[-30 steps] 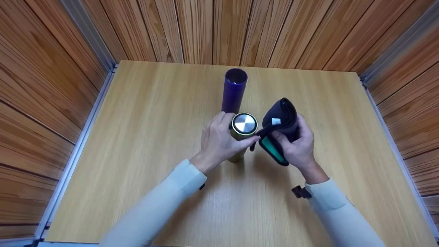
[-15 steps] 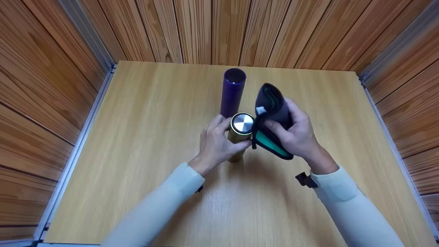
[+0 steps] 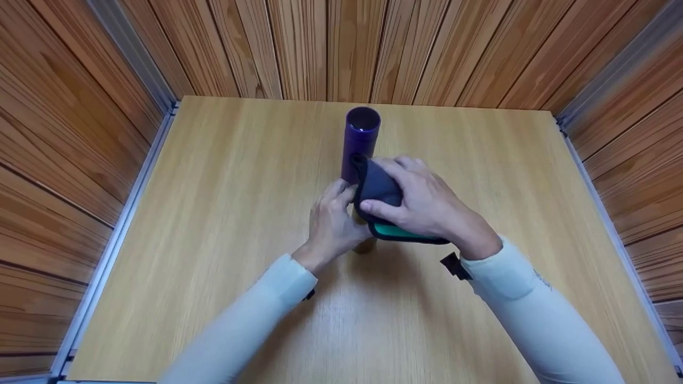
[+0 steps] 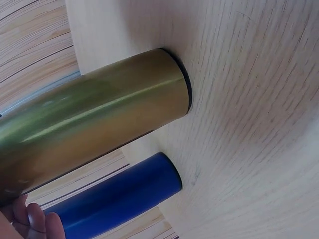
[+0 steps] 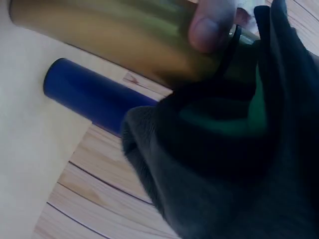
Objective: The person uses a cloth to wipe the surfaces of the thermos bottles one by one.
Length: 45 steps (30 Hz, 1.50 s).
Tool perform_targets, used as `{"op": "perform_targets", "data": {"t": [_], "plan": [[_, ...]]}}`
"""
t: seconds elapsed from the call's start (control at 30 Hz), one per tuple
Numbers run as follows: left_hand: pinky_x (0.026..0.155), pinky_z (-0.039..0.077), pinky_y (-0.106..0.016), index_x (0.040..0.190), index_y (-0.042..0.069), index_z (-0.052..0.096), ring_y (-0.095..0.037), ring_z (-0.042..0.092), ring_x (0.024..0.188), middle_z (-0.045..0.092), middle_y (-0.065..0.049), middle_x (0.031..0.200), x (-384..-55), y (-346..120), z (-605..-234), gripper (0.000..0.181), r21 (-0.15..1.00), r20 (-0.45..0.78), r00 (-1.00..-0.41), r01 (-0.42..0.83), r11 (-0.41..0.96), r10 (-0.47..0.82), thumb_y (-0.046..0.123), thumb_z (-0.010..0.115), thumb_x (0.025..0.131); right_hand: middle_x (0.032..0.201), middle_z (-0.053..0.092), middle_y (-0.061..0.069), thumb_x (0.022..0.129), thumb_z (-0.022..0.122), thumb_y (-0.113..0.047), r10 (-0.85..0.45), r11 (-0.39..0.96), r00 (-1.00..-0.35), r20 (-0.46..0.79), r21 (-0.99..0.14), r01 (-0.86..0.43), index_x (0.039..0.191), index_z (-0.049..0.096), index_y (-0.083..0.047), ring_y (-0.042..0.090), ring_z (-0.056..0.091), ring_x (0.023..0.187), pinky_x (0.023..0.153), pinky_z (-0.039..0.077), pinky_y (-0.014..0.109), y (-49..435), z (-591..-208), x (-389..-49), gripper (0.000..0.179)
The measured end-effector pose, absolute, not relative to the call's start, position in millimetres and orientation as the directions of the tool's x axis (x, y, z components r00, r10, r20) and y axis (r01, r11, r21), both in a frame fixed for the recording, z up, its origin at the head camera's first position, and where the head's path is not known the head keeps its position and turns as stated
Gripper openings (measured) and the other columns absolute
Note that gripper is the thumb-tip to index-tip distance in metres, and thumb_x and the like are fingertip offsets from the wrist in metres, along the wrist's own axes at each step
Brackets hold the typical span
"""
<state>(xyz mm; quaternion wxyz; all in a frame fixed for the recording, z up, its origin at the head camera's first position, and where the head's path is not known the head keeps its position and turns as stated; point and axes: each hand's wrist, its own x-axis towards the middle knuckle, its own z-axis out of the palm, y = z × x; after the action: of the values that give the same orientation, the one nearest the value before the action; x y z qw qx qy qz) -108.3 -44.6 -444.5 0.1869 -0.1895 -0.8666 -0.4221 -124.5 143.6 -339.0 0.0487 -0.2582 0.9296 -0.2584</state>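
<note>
A gold vacuum flask (image 4: 109, 104) stands upright on the table, most of it hidden from the head view. My left hand (image 3: 332, 226) grips its upper part, thumb on the near side. My right hand (image 3: 427, 200) holds a folded dark grey cloth (image 3: 380, 186) with black edging and a green inner face. That cloth lies over the flask's top and hides the lid in the head view. From the right wrist, the folds (image 5: 199, 179) bunch against the gold flask, close to a fingertip of the left hand. Just behind stands a purple-blue open-topped cylinder (image 3: 361, 144).
The wooden tabletop (image 3: 213, 186) stretches out on both sides of the hands. Wood-panelled walls (image 3: 352, 48) close it in at the back, left and right, with metal rails along the side edges.
My right hand has carried the cloth left, from beside the gold flask onto its top, covering the silver lid. My left hand stays on the flask, nearly still.
</note>
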Motion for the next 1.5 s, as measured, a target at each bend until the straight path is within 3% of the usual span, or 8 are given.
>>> {"op": "perform_targets", "data": {"t": [0.1,0.23,0.43,0.7,1.03,1.13,1.3,1.5], "plan": [[0.094,0.053,-0.036,0.135,0.011,0.066,-0.021,0.057,0.111,0.061,-0.006,0.132,-107.9,-46.1,-444.0,0.065,0.673,0.463,-0.867,0.48,0.563,0.185,0.04,0.087,0.081,0.122,0.056,0.009,0.088,0.067,-0.066,-0.469,0.773,-0.883,-0.03,-0.497,-0.394,0.153,0.048,-0.028,0.029,0.05,0.104,0.081,0.045,0.046,136.5,-334.2,-125.8,0.077],[0.096,0.052,-0.037,0.137,0.012,0.065,-0.021,0.056,0.112,0.061,-0.006,0.135,-107.9,-46.5,-443.2,0.065,0.681,0.457,-0.87,0.476,0.556,0.186,0.039,0.086,0.082,0.117,0.056,0.008,0.092,0.067,-0.06,-0.43,0.78,-0.901,-0.057,-0.526,-0.338,0.15,0.051,-0.027,0.029,0.053,0.101,0.08,0.045,0.045,131.0,-332.1,-128.0,0.07],[0.09,0.054,-0.033,0.132,0.014,0.069,-0.019,0.057,0.106,0.064,-0.002,0.126,-107.1,-44.7,-443.0,0.064,0.671,0.477,-0.863,0.479,0.566,0.165,0.044,0.088,0.079,0.111,0.061,0.007,0.096,0.07,-0.043,-0.403,0.715,-0.915,0.03,-0.614,-0.335,0.138,0.061,-0.023,0.027,0.055,0.097,0.079,0.044,0.043,127.6,-337.5,-130.0,0.047],[0.068,0.047,-0.029,0.13,0.021,0.071,-0.016,0.053,0.092,0.063,0.002,0.108,-107.4,-44.3,-442.6,0.064,0.661,0.494,-0.857,0.48,0.577,0.147,0.054,0.086,0.077,0.125,0.064,0.006,0.098,0.071,-0.023,-0.297,0.625,-0.943,0.151,-0.715,-0.312,0.134,0.062,-0.017,0.029,0.059,0.109,0.095,0.044,0.054,130.2,-348.0,-127.2,0.038],[0.072,0.048,-0.029,0.127,0.017,0.072,-0.016,0.053,0.094,0.062,0.001,0.104,-107.0,-43.1,-440.8,0.061,0.663,0.464,-0.873,0.453,0.596,0.148,0.048,0.088,0.077,0.126,0.06,0.009,0.099,0.068,-0.029,-0.241,0.594,-0.949,0.204,-0.742,-0.31,0.142,0.056,-0.016,0.028,0.056,0.109,0.09,0.046,0.049,137.4,-359.6,-111.8,0.046],[0.072,0.049,-0.03,0.125,0.014,0.073,-0.016,0.054,0.093,0.062,0.001,0.102,-108.0,-43.3,-441.5,0.06,0.652,0.482,-0.863,0.469,0.596,0.153,0.045,0.089,0.077,0.127,0.058,0.011,0.097,0.07,-0.037,-0.265,0.628,-0.948,0.176,-0.714,-0.308,0.145,0.054,-0.017,0.029,0.056,0.108,0.088,0.048,0.049,139.7,-358.7,-106.6,0.054],[0.075,0.052,-0.033,0.116,0.011,0.075,-0.019,0.058,0.094,0.064,-0.002,0.102,-111.1,-44.2,-443.1,0.044,0.625,0.52,-0.84,0.498,0.601,0.155,0.024,0.088,0.077,0.126,0.055,0.012,0.091,0.074,-0.049,-0.314,0.717,-0.935,0.166,-0.604,-0.348,0.148,0.053,-0.019,0.029,0.054,0.107,0.087,0.048,0.049,137.1,-352.5,-102.3,0.068],[0.077,0.054,-0.037,0.113,0.007,0.074,-0.023,0.06,0.094,0.066,-0.005,0.109,-111.7,-46.3,-444.1,0.035,0.598,0.544,-0.823,0.519,0.611,0.165,0.014,0.08,0.08,0.105,0.053,0.013,0.087,0.074,-0.052,-0.373,0.799,-0.905,0.202,-0.426,-0.424,0.14,0.059,-0.017,0.029,0.048,0.092,0.073,0.041,0.041,122.5,-343.8,-105.8,0.066]]}}
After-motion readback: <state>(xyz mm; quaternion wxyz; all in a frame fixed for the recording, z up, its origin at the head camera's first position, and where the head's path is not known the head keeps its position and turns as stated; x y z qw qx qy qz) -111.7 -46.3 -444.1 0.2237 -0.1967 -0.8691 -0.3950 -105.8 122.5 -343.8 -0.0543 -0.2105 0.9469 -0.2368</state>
